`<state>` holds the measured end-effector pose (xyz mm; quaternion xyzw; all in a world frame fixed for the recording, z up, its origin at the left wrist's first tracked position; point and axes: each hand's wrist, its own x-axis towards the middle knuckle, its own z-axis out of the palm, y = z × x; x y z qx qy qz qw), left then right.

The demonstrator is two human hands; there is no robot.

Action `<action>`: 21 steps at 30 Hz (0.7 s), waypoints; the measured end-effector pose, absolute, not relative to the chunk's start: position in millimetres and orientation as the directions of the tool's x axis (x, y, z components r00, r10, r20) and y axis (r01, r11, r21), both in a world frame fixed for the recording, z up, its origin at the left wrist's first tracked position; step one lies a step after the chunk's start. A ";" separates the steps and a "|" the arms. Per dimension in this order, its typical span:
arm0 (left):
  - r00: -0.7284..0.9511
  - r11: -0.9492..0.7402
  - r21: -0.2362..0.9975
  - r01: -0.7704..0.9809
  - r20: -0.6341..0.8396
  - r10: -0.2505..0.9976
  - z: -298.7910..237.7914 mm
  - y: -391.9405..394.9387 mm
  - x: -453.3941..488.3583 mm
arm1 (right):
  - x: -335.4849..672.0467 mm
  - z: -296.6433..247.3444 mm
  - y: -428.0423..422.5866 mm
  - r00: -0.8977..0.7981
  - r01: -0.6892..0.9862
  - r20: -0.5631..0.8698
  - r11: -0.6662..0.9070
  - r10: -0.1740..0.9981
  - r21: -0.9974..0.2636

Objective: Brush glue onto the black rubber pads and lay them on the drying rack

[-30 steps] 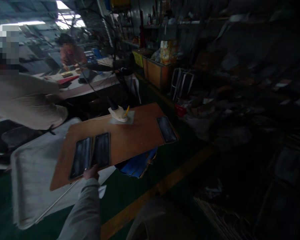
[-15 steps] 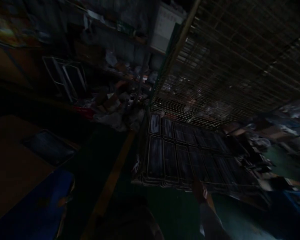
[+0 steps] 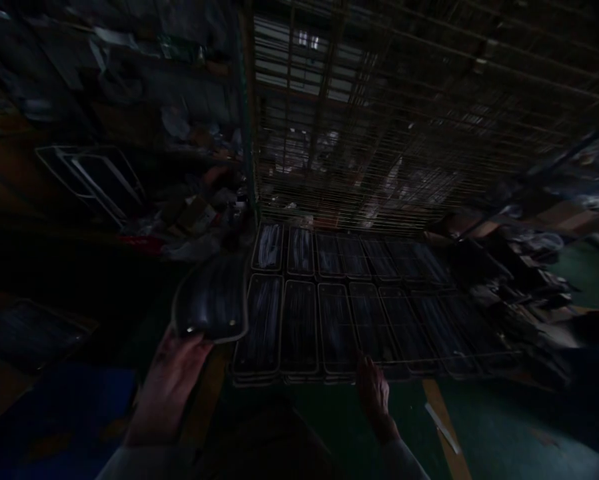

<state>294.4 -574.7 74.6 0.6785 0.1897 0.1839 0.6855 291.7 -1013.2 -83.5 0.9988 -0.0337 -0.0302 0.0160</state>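
My left hand point(image 3: 179, 367) pinches the lower edge of a dark panel point(image 3: 212, 300) with rounded corners, a pale rim and small shiny dots near its corners. The panel is raised and tilted, left of the stacked panels point(image 3: 299, 327), and looks slightly bent. These similar panels lie side by side in two rows, in low stacks. At their front edge is my right hand point(image 3: 374, 393), fingers curled together near a thin bar point(image 3: 444, 360). Darkness hides what those fingers hold, if anything.
A tall wire mesh frame point(image 3: 339, 133) rises behind the stacks. At left, another dark panel point(image 3: 34, 333) lies near a blue surface point(image 3: 79, 400). Cluttered shelves stand at the back left. A yellow line point(image 3: 446, 427) crosses the green floor point(image 3: 329, 413).
My left hand has come into view, holding a raised panel. The view has turned, shifting the stacks leftward. My right hand stays by their front edge.
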 end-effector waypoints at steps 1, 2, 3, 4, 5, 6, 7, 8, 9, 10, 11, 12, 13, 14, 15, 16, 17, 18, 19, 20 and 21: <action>0.870 0.092 0.996 0.016 -0.059 0.489 74.9 -597.1 307.4 | 291.8 -84.9 -1016.7 0.997 -0.053 -0.048 -0.998 -0.054 0.020; 0.886 0.240 0.970 0.026 -0.133 0.444 73.7 -620.1 321.1 | 292.0 -86.1 -1019.9 0.999 -0.039 -0.032 -0.999 -0.039 0.003; 0.893 0.384 0.923 0.028 -0.196 0.406 70.6 -642.8 334.1 | 292.1 -87.2 -1023.0 1.000 -0.023 -0.013 -1.000 -0.023 -0.018; 0.906 0.488 0.873 0.032 -0.231 0.354 65.3 -664.4 344.8 | 292.1 -88.4 -1025.9 1.000 -0.010 0.010 -0.999 -0.010 -0.040; 0.919 0.550 0.833 0.057 -0.260 0.298 57.8 -684.5 352.0 | 291.9 -89.7 -1028.5 0.999 0.004 0.032 -0.998 0.002 -0.059; 0.921 0.594 0.799 0.093 -0.296 0.254 48.1 -702.5 354.9 | 291.7 -91.0 -1031.0 0.999 0.018 0.047 -0.997 0.015 -0.072; 0.917 0.617 0.774 0.140 -0.337 0.214 36.7 -718.4 353.6 | 291.4 -92.5 -1033.3 0.998 0.030 0.054 -0.996 0.026 -0.080; 0.903 0.627 0.754 0.196 -0.388 0.184 23.9 -732.1 348.6 | 291.0 -94.0 -1035.4 0.998 0.044 0.056 -0.996 0.039 -0.082; 0.874 0.626 0.733 0.264 -0.456 0.166 10.5 -743.8 340.8 | 290.6 -95.4 -1037.4 0.997 0.055 0.057 -0.995 0.050 -0.081; 0.840 0.625 0.716 0.309 -0.514 0.172 -2.9 -753.6 331.5 | 290.3 -96.8 -1039.2 0.996 0.065 0.061 -0.995 0.060 -0.080; 0.802 0.624 0.694 0.359 -0.571 0.174 -15.8 -761.9 321.7 | 290.1 -97.8 -1040.8 0.995 0.077 0.067 -0.994 0.071 -0.082; 0.768 0.625 0.677 0.389 -0.613 0.186 -27.6 -768.7 312.6 | 290.0 -98.6 -1042.3 0.994 0.087 0.074 -0.993 0.080 -0.084; 0.740 0.626 0.664 0.410 -0.643 0.198 -37.9 -774.2 304.6 | 290.1 -98.9 -1043.6 0.993 0.099 0.079 -0.991 0.092 -0.088; 0.716 0.625 0.654 0.427 -0.666 0.209 -46.5 -778.5 298.3 | 290.3 -98.7 -1044.7 0.992 0.111 0.078 -0.989 0.104 -0.093; 0.699 0.624 0.648 0.436 -0.681 0.219 -53.1 -781.7 293.7 | 290.6 -98.1 -1045.6 0.991 0.122 0.073 -0.988 0.115 -0.098; 0.689 0.626 0.644 0.439 -0.689 0.225 -57.9 -784.0 290.6 | 291.1 -97.2 -1046.2 0.991 0.127 0.064 -0.986 0.121 -0.103; 0.684 0.629 0.641 0.439 -0.693 0.229 -61.0 -785.6 288.7 | 291.8 -96.0 -1046.6 0.991 0.129 0.055 -0.986 0.123 -0.110; 0.683 0.632 0.640 0.437 -0.694 0.230 -62.6 -786.8 287.8 | 292.5 -94.8 -1046.9 0.991 0.127 0.047 -0.985 0.122 -0.118; 0.686 0.633 0.642 0.432 -0.690 0.232 -62.9 -787.7 287.5 | 293.3 -93.5 -1047.1 0.992 0.126 0.040 -0.984 0.121 -0.126; 0.690 0.626 0.650 0.432 -0.684 0.235 -62.1 -788.6 287.7 | 294.1 -92.3 -1047.4 0.992 0.123 0.036 -0.983 0.119 -0.134; 0.694 0.613 0.659 0.436 -0.680 0.238 -60.3 -789.6 288.1 | 294.8 -91.2 -1047.7 0.992 0.122 0.034 -0.983 0.118 -0.140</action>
